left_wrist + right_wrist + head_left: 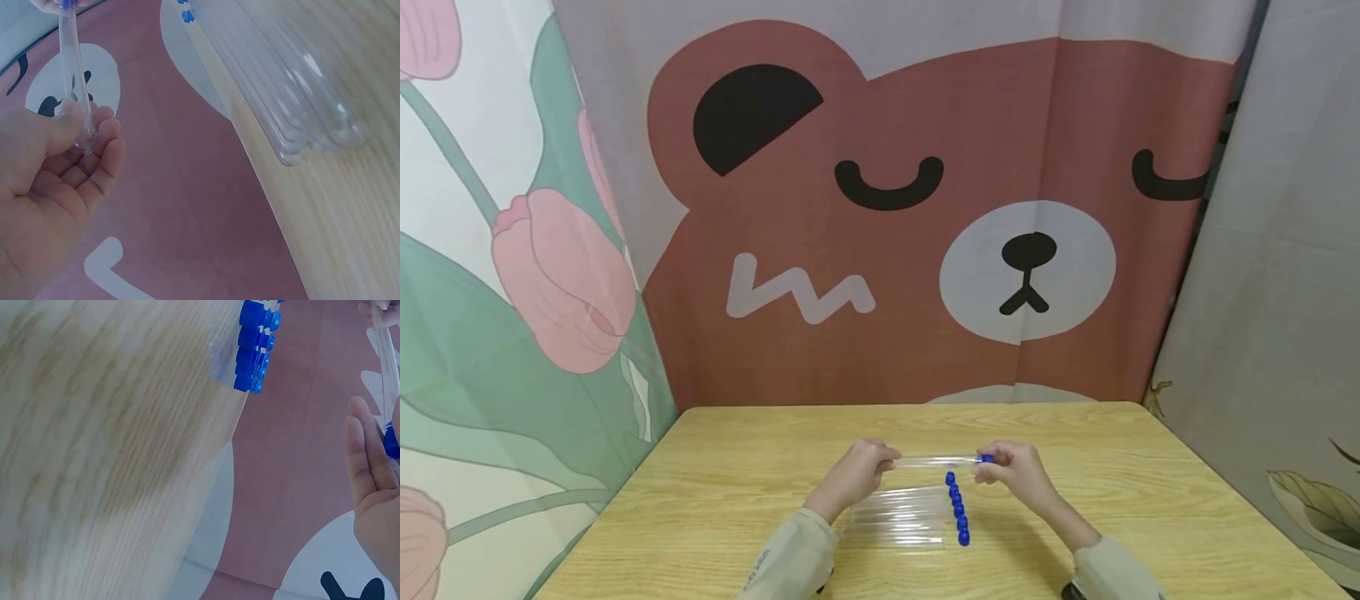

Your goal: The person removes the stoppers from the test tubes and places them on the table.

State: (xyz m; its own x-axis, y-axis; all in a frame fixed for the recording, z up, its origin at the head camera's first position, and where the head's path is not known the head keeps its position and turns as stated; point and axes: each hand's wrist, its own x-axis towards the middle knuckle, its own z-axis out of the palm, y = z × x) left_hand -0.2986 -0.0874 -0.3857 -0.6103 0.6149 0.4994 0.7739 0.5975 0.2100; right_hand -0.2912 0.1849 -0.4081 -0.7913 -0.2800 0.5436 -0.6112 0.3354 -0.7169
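Note:
A clear test tube [936, 461] is held level above the table between both hands. My left hand [857, 471] pinches its rounded end between thumb and fingers, as the left wrist view shows up close. At the other end, my right hand [1018, 475] pinches the blue cap [392, 442] on the tube's mouth, with two fingers extended beside it in the right wrist view. Below the hands, several clear test tubes [898, 517] lie side by side, rounded ends to the left. A row of small blue caps [958, 510] runs along their right ends.
The wooden table [737, 467] reaches back to a curtain [910, 350] printed with a brown bear. A tulip-print curtain [475, 350] hangs at the left and a pale one [1247, 317] at the right.

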